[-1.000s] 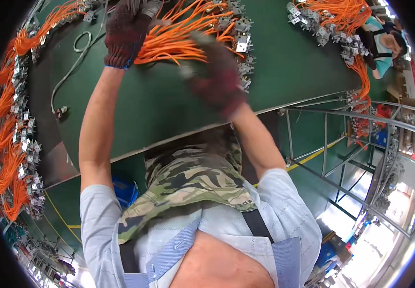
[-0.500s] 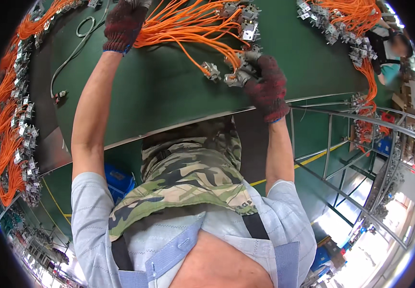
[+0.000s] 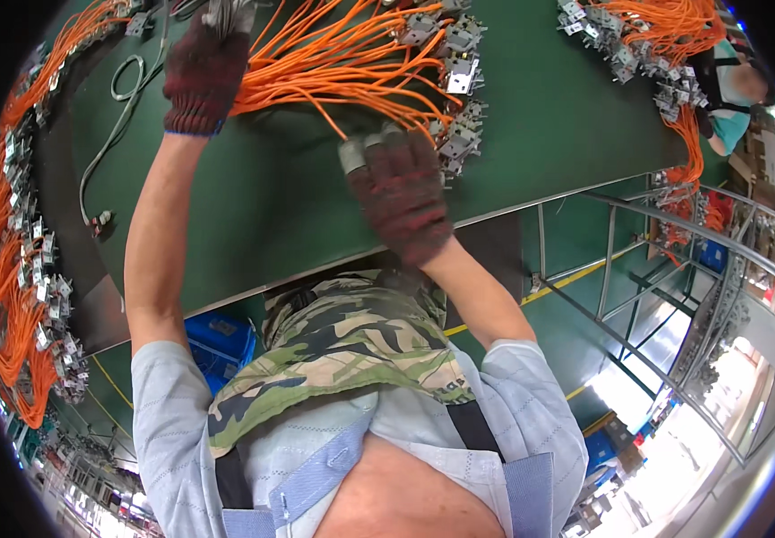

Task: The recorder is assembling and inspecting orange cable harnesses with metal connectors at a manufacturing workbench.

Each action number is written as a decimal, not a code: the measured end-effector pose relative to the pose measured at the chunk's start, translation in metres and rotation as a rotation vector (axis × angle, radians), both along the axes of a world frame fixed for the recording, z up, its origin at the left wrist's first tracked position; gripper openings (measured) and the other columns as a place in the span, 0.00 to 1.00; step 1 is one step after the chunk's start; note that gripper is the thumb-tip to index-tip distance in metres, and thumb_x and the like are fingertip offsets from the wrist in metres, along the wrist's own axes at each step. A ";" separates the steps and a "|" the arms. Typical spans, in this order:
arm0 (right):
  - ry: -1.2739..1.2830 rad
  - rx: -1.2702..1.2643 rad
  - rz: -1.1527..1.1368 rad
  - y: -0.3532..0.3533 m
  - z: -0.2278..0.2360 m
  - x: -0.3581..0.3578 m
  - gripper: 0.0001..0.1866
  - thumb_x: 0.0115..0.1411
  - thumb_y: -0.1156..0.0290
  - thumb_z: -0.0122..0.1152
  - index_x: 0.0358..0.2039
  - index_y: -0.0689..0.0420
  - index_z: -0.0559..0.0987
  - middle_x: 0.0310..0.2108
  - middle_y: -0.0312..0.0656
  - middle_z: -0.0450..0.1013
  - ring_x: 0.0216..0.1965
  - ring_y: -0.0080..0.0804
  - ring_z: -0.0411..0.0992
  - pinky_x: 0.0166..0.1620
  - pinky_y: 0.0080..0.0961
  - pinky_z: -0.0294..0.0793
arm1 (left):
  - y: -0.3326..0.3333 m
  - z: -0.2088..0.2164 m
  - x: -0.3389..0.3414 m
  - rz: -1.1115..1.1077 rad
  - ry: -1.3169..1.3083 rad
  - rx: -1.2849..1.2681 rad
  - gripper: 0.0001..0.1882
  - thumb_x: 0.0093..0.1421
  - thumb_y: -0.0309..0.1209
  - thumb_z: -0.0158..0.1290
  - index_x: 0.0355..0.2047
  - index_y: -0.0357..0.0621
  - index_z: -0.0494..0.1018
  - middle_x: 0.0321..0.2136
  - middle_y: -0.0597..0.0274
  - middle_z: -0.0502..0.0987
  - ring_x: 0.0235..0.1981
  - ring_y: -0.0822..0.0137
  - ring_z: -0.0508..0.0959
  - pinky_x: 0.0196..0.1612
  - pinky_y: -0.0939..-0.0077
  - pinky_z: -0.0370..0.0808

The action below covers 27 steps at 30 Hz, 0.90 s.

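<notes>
A bundle of thin orange cables [image 3: 307,76] lies on the green tabletop [image 3: 253,206]. Small metal connectors [image 3: 461,76] at their right ends form a row. My left hand [image 3: 208,72], in a dark red glove with grey fingertips, is closed round the bundle at the upper left. My right hand [image 3: 401,193], gloved alike, reaches over the table just left of the lower connectors. Its fingers are stretched out, back of the hand up. One orange cable runs in under its fingertips, and that cable's end is hidden there.
Orange cable bundles with metal connectors [image 3: 24,260] line the left side; another pile [image 3: 665,36] sits at the upper right. A grey cable [image 3: 105,148] curls on the table. Metal rails [image 3: 611,260] stand at right, where a co-worker [image 3: 732,99] shows. A blue bin [image 3: 221,345] is below the table.
My right hand has let go of a connector at the row's lower end and moved left over a loose one. The lower connectors now line up. My left hand has shifted slightly left and down.
</notes>
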State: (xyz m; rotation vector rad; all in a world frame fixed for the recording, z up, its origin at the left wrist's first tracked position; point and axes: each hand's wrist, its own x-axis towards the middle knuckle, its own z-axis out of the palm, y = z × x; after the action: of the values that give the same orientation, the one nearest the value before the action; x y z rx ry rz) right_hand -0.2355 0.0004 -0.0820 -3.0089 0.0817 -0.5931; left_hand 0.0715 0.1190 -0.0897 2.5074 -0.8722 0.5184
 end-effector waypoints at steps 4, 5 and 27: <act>0.112 0.407 0.082 -0.009 -0.003 0.011 0.10 0.59 0.67 0.61 0.40 0.54 0.82 0.34 0.42 0.76 0.40 0.43 0.76 0.43 0.46 0.74 | 0.007 0.002 -0.002 -0.165 -0.002 -0.144 0.18 0.64 0.42 0.60 0.49 0.48 0.78 0.30 0.47 0.83 0.33 0.40 0.83 0.34 0.50 0.79; 0.091 0.196 0.164 -0.010 0.009 0.009 0.09 0.60 0.67 0.60 0.38 0.54 0.82 0.35 0.42 0.77 0.39 0.43 0.76 0.41 0.45 0.75 | 0.004 0.005 -0.003 -0.150 0.006 -0.134 0.17 0.63 0.41 0.59 0.49 0.48 0.78 0.30 0.47 0.83 0.32 0.40 0.83 0.34 0.49 0.79; -0.081 0.212 -0.072 -0.020 0.011 -0.006 0.26 0.51 0.71 0.74 0.52 0.56 0.80 0.44 0.48 0.77 0.47 0.55 0.76 0.50 0.48 0.76 | 0.013 -0.044 0.064 0.096 -0.335 0.213 0.17 0.64 0.43 0.56 0.36 0.40 0.82 0.32 0.47 0.80 0.37 0.46 0.80 0.41 0.49 0.75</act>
State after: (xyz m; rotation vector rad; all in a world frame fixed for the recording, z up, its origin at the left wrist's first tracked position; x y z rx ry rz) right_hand -0.2420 -0.0197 -0.0714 -2.7839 0.2329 -0.6659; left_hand 0.1358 0.1318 -0.1332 2.7111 -0.9739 0.9434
